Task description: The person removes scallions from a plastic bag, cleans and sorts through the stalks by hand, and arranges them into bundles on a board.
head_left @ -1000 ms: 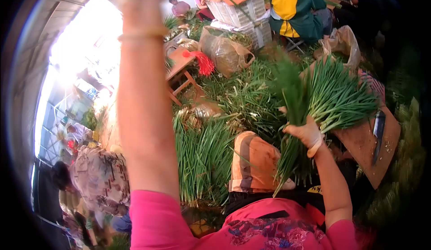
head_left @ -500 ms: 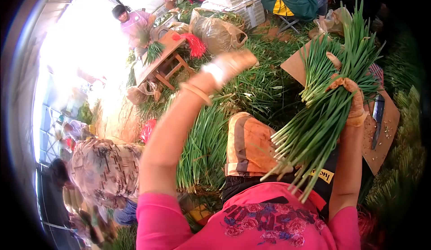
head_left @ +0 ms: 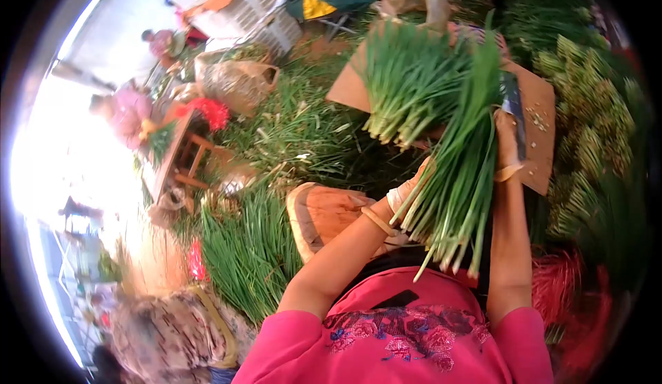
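Observation:
A loose bundle of long green chives point(head_left: 458, 149) hangs between my hands, its pale stem ends pointing down toward my lap. My left hand point(head_left: 416, 185) holds it from the left, its fingers mostly hidden behind the stalks. On the other side, my right hand point(head_left: 507, 135) grips the bundle's right edge, fingers partly covered. A second bunch of chives point(head_left: 407, 80) lies on the wooden board point(head_left: 541, 104) beyond my hands. Close to my right hand, a knife point(head_left: 514, 108) with a dark blade rests on that board.
More chives point(head_left: 245, 246) are piled at my left, and trimmed leaves point(head_left: 296, 129) cover the ground ahead. Bundled stalks point(head_left: 586, 122) and red ties point(head_left: 555, 280) lie at right. A co-worker in patterned clothing point(head_left: 162, 329) is at lower left. White crates point(head_left: 241, 11) stand behind.
My left hand has come down from the raised position on the left to the bundle. My right hand has lowered the bundle slightly, leaving the bunch on the board visible. The view has turned rightward.

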Tool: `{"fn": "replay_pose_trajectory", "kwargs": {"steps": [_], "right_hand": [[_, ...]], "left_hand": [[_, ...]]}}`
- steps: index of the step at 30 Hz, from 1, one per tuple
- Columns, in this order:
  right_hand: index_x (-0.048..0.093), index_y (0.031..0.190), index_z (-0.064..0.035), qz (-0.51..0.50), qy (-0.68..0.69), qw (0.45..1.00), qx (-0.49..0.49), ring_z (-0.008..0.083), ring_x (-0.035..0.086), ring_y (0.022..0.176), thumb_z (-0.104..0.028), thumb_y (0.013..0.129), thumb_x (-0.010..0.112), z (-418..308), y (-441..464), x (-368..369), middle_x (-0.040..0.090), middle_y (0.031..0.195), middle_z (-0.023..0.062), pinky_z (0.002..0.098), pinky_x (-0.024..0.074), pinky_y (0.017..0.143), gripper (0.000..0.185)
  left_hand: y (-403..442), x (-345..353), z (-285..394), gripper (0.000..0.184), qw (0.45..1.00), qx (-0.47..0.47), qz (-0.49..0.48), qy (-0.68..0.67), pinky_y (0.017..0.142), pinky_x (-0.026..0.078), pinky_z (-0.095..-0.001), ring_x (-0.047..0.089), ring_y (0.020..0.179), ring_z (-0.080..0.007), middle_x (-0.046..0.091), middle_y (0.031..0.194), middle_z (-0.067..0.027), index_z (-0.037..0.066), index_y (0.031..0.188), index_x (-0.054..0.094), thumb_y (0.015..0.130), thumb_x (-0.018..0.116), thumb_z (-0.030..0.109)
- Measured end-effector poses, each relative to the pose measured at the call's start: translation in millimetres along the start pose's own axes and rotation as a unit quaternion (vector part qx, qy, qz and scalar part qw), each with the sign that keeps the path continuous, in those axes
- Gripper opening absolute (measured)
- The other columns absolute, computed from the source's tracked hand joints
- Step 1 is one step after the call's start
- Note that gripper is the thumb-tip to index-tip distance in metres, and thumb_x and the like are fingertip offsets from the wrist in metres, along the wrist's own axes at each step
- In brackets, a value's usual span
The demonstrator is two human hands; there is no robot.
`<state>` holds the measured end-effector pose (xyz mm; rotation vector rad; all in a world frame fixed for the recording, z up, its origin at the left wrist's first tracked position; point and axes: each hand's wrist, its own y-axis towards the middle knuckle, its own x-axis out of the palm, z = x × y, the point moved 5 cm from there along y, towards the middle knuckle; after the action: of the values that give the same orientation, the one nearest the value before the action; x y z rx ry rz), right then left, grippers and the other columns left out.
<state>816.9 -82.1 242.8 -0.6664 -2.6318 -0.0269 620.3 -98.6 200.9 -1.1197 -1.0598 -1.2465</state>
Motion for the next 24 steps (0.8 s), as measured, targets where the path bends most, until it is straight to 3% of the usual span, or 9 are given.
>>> {"fn": "replay_pose_trajectory", "kwargs": {"steps": [2,4,7,11,14,16,18,23,24], "right_hand": [[0.035,0.135,-0.0011,0.090,0.016,0.996,0.016,0.0210,0.046,0.114,-0.042,0.091,0.046,25.3,-38.4,-26.9,0.046,0.127,0.0079,0.0350,0.0360,0.098,0.061],[0.031,0.139,-0.0031,0.149,-0.010,0.989,0.008,0.0241,0.038,0.124,-0.046,0.092,0.043,61.6,-78.0,-62.3,0.037,0.137,0.0090,0.0366,0.0285,0.104,0.065],[0.028,0.140,-0.0040,0.164,-0.008,0.986,0.012,0.0315,0.030,0.132,-0.052,0.092,0.036,90.7,-114.0,-89.2,0.028,0.145,0.0136,0.0401,0.0226,0.108,0.068],[0.035,0.137,-0.0054,0.114,0.025,0.986,0.121,0.0214,0.043,0.121,-0.055,0.087,0.045,116.9,-131.1,-120.7,0.045,0.133,0.0110,0.0394,0.0287,0.102,0.071],[0.038,0.135,-0.0044,0.098,-0.119,0.971,0.182,0.0211,0.049,0.114,-0.057,0.086,0.046,101.4,-137.8,-107.2,0.049,0.127,0.0101,0.0393,0.0331,0.097,0.073],[0.043,0.129,-0.0017,0.049,-0.164,0.983,0.060,0.0179,0.052,0.104,-0.036,0.083,0.062,63.4,-129.8,-67.9,0.056,0.113,0.0058,0.0360,0.0415,0.086,0.060],[0.046,0.123,-0.0013,0.034,-0.210,0.977,0.021,0.0156,0.053,0.099,-0.024,0.082,0.067,91.2,-118.7,-71.7,0.057,0.109,0.0066,0.0342,0.0452,0.082,0.052],[0.050,0.118,-0.0042,0.123,0.180,0.973,0.077,0.0182,0.063,0.079,-0.019,0.089,0.057,78.6,-135.8,-46.0,0.062,0.099,0.0068,0.0305,0.0535,0.069,0.034],[0.051,0.116,-0.0041,0.084,0.251,0.956,0.125,0.0189,0.062,0.086,-0.024,0.089,0.057,96.8,-134.5,-50.7,0.061,0.102,0.0059,0.0334,0.0524,0.075,0.034]], "left_hand": [[14.2,-27.5,-11.8,0.049,0.996,0.001,0.079,0.030,0.092,0.046,-0.0365,0.054,0.110,-0.0206,0.055,0.123,-0.0084,0.008,0.127,0.048,0.089,0.056,0.038],[13.6,-76.8,-20.0,0.045,0.933,0.091,0.302,0.172,0.085,0.050,-0.0390,0.061,0.095,-0.0224,0.062,0.109,-0.0076,0.008,0.117,0.055,0.087,0.057,0.041],[12.6,-88.5,-26.5,0.039,0.948,0.080,0.299,0.073,0.084,0.050,-0.0396,0.060,0.095,-0.0232,0.062,0.107,-0.0084,0.008,0.116,0.055,0.090,0.052,0.037],[-0.8,-72.6,-21.8,0.059,0.948,0.150,0.281,0.015,0.091,0.046,-0.0422,0.056,0.103,-0.0275,0.056,0.118,-0.0123,0.007,0.126,0.046,0.091,0.036,0.054],[5.8,-75.7,-37.0,0.060,0.948,0.133,0.274,0.092,0.089,0.047,-0.0430,0.057,0.102,-0.0268,0.056,0.116,-0.0126,0.007,0.127,0.043,0.089,0.044,0.052],[5.5,-78.1,-42.8,0.045,0.833,0.159,0.416,0.328,0.078,0.052,-0.0395,0.060,0.093,-0.0216,0.058,0.109,-0.0115,0.003,0.120,0.046,0.082,0.066,0.018],[10.9,-45.8,-45.0,0.039,0.820,0.139,0.412,0.372,0.074,0.054,-0.0376,0.062,0.084,-0.0214,0.060,0.102,-0.0110,0.002,0.116,0.048,0.080,0.063,0.003],[5.3,-19.5,-42.7,0.035,0.938,0.131,0.269,0.173,0.075,0.054,-0.0383,0.064,0.083,-0.0230,0.062,0.098,-0.0118,0.002,0.116,0.048,0.083,0.056,0.012],[6.7,-39.2,-42.5,0.035,0.945,0.143,0.263,0.135,0.076,0.054,-0.0386,0.064,0.084,-0.0239,0.062,0.100,-0.0122,0.003,0.115,0.049,0.084,0.056,0.015]]}}
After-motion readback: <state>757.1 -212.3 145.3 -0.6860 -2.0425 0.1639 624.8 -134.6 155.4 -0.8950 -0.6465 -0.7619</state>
